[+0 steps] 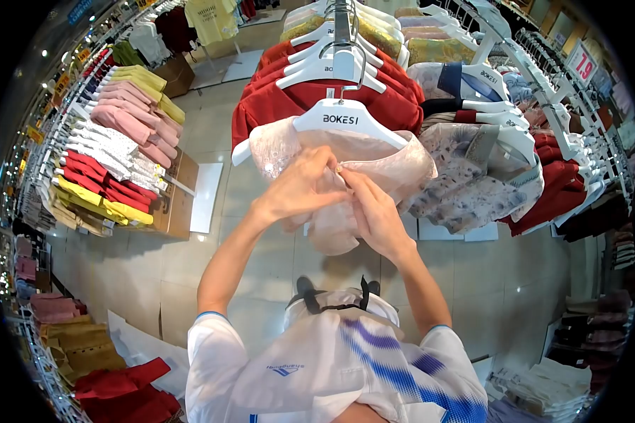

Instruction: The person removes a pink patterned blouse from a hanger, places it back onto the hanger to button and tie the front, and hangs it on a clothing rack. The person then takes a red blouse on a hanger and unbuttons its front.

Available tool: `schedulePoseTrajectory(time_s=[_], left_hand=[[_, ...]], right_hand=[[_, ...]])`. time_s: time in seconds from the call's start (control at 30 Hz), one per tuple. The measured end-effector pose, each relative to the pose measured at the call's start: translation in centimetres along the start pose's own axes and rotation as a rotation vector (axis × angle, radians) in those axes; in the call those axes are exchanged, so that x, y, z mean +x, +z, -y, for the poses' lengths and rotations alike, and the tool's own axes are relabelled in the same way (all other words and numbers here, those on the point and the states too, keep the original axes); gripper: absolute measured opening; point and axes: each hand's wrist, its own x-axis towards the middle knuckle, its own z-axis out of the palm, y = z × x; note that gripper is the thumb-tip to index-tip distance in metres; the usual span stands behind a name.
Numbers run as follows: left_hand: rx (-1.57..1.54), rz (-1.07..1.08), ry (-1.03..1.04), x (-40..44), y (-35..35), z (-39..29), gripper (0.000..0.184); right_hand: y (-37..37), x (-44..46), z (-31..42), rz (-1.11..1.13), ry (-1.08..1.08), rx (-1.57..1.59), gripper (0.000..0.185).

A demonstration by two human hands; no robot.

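Note:
A pale pink blouse [391,169] with a lace-like shoulder hangs on a white hanger [349,117] lettered BOKESI, at the front end of a rail. My left hand [305,185] is at the blouse's front opening, its fingertips pinched on the fabric edge near the neckline. Beside it, my right hand [375,211] grips the opposite edge, thumb and fingers closed. The fingertips of both hands nearly meet at a small light spot, perhaps a button. The lower part of the blouse hangs below my hands, partly hidden by them.
Red garments [275,99] hang right behind the blouse. A floral blouse [473,176] hangs close on the right, under a rail with a price sign [581,63]. On the left stands a rack of folded-over shirts [123,127]. Tiled floor [254,282] lies below.

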Motion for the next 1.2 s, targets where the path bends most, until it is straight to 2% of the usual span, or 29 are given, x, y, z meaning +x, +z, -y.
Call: schedulePoseTrajectory(time_s=[0.1, 0.23, 0.3, 0.33, 0.37, 0.47, 0.53, 0.63, 0.67, 0.73, 0.83, 0.9, 0.97, 1.03, 1.2], left_hand=[[0.007, -0.007, 0.032, -0.1, 0.1, 0.6, 0.032], [-0.038, 0.076, -0.052, -0.2, -0.4, 0.9, 0.019], [-0.093, 0.111, -0.089, -0.2, -0.6, 0.8, 0.015], [-0.071, 0.083, -0.010, -0.1, -0.6, 0.7, 0.013], [-0.050, 0.056, 0.070, -0.1, -0.5, 0.6, 0.011], [-0.106, 0.033, 0.071, -0.2, -0.2, 0.4, 0.010], [-0.149, 0.060, 0.015, -0.4, -0.7, 0.2, 0.011], [-0.214, 0.094, -0.057, -0.3, -1.2, -0.2, 0.013], [-0.232, 0.122, -0.054, -0.3, -1.2, -0.3, 0.014], [-0.208, 0.120, -0.002, -0.4, -1.1, -0.3, 0.015], [-0.197, 0.100, 0.086, -0.7, -1.7, -0.3, 0.017], [-0.206, 0.084, 0.124, -0.9, -2.8, -0.2, 0.018], [-0.202, 0.160, 0.032, -1.1, -3.8, -0.3, 0.017], [-0.160, 0.204, 0.042, -1.0, -4.4, -0.6, 0.016], [-0.192, 0.236, 0.026, -0.6, -3.7, -1.0, 0.011]], right_hand=[[0.0, 0.1, 0.2, 0.018, -0.012, -0.077, 0.053], [-0.4, 0.4, -0.1, 0.026, 0.006, -0.055, 0.052], [-0.9, 1.1, -0.5, -0.206, -0.063, -0.202, 0.044], [-1.8, 1.6, 0.4, -0.267, -0.069, -0.390, 0.038], [-1.9, 2.3, 0.3, -0.266, -0.071, -0.389, 0.038], [-2.3, 3.3, -0.3, -0.163, -0.170, -0.379, 0.038], [-2.5, 3.3, -1.1, 0.004, -0.112, -0.148, 0.040], [-2.4, 2.9, -1.4, 0.059, -0.139, -0.242, 0.035], [-2.0, 2.7, -1.4, 0.059, -0.136, -0.239, 0.035], [-1.4, 2.8, -1.7, -0.071, -0.064, -0.036, 0.025], [-2.3, 2.9, -1.6, -0.087, 0.047, 0.101, 0.020], [-3.1, 2.7, -2.0, -0.053, 0.021, 0.024, 0.019], [-3.6, 2.5, -1.9, -0.022, 0.000, -0.055, 0.017], [-4.2, 2.6, -1.5, 0.046, -0.096, -0.254, 0.015], [-3.2, 2.9, -0.9, 0.072, -0.111, -0.221, 0.013]])
